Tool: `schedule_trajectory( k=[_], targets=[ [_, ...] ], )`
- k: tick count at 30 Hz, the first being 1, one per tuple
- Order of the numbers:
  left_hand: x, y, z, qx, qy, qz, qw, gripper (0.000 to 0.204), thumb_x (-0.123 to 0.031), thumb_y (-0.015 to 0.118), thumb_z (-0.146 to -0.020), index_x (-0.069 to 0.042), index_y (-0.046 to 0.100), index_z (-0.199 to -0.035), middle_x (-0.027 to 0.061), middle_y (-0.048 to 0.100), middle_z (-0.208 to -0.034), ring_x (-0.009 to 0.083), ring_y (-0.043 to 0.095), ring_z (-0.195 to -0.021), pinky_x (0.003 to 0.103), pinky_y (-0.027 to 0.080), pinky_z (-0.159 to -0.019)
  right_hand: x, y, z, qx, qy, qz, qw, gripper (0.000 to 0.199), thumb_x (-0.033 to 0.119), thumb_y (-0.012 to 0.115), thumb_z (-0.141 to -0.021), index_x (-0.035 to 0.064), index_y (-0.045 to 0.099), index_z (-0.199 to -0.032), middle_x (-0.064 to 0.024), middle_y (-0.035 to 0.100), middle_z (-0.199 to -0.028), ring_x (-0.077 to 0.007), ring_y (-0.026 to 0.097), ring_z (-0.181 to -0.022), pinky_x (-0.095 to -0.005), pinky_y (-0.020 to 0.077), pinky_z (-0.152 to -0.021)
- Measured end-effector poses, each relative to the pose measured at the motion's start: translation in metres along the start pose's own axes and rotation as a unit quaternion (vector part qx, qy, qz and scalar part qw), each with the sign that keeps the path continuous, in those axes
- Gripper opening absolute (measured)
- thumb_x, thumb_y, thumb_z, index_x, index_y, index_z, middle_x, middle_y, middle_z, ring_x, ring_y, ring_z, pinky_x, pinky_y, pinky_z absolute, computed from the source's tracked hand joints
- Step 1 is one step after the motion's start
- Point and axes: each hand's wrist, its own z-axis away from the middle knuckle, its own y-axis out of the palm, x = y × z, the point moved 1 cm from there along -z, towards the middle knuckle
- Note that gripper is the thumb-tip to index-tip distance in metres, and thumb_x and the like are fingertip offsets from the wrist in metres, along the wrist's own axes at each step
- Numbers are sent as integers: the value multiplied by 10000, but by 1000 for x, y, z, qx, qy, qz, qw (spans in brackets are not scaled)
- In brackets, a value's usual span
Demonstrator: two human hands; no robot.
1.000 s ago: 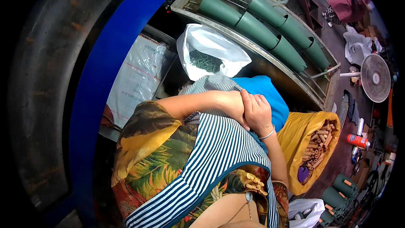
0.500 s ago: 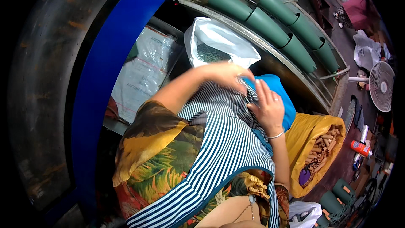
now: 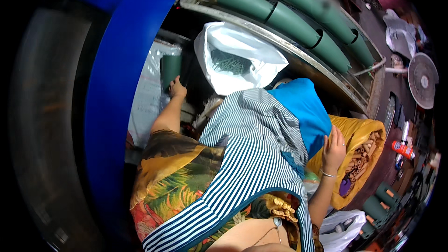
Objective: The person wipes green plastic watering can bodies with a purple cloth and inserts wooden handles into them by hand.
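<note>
At the left, my left hand (image 3: pixel 177 88) is closed round the lower end of a dark green tube (image 3: pixel 171 68), its fingertips on the tube's near side. The tube stands out over a clear-wrapped white package (image 3: pixel 145 97). My right hand (image 3: pixel 333 151) is open with fingers stretched, holding nothing, beside the blue cloth (image 3: pixel 304 112) on my lap and in front of the yellow sack (image 3: pixel 322 158). Brown paper-like rolls (image 3: pixel 361 159) fill that sack's mouth. Between my arms, a white bag (image 3: pixel 238 81) holds thin green sticks (image 3: pixel 231 63).
A metal-framed tray (image 3: pixel 280 37) with several green tubes (image 3: pixel 298 25) runs across the far side. The blue machine frame (image 3: pixel 119 88) rises at my left. On the right are a white fan (image 3: pixel 423 80), a red-orange can (image 3: pixel 403 150) and a white plastic bag (image 3: pixel 343 231).
My hands have parted from above my lap. The left has reached out left and taken hold of the green tube; the right has moved right and nearer, to the yellow sack.
</note>
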Motion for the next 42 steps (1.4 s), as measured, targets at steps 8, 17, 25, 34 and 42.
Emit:
schedule_trajectory(
  k=[8, 17, 25, 34, 42],
  targets=[
    [-107, -69, -92, 55, 194, -319, 926, 593, -182, 483, -920, -120, 365, -1497, 104, 251, -1605, 303, 200, -1487, 408, 174, -1208, -24, -8, 75, 10, 190, 42, 981, 373, 166, 668, -866, 39, 612, -1213, -136, 628, -1197, -324, 623, -1009, -412, 514, -857],
    [-80, -28, -164, 144, 200, -485, 839, 732, -291, 605, -885, -135, 304, -1534, 88, 518, -1446, 305, 474, -1338, 419, 331, -1119, -16, -5, 180, 100, 433, 42, 895, 216, 178, 628, -872, 60, 642, -1052, -143, 637, -1048, -355, 635, -923, -429, 514, -799],
    [29, -4, -112, 49, 377, -541, 750, 365, -230, 437, -965, -69, 617, -1239, 140, 628, -1238, 273, 581, -1161, 411, 458, -956, -37, 8, 35, 3, 243, 4, 970, 192, 139, 664, -854, 55, 661, -1027, -135, 651, -989, -339, 638, -884, -411, 519, -768],
    [134, -122, -57, -392, -185, 285, 855, 320, -251, 463, -991, -21, 671, -1069, 206, 692, -1068, 360, 672, -946, 473, 551, -834, 92, 4, -176, -30, -254, -87, 963, 285, 140, 657, -773, 59, 632, -1045, -55, 628, -1028, -215, 605, -908, -355, 492, -800],
    [-115, -106, -18, 358, 207, 810, 416, 523, -389, 392, -1047, 2, 471, -1384, 148, 568, -1357, 305, 578, -1196, 454, 422, -1072, 188, -10, -186, -53, -289, -234, 927, 803, 318, 839, -577, 236, 587, -1335, -3, 507, -1451, -330, 423, -1360, -610, 216, -1135]
  ],
)
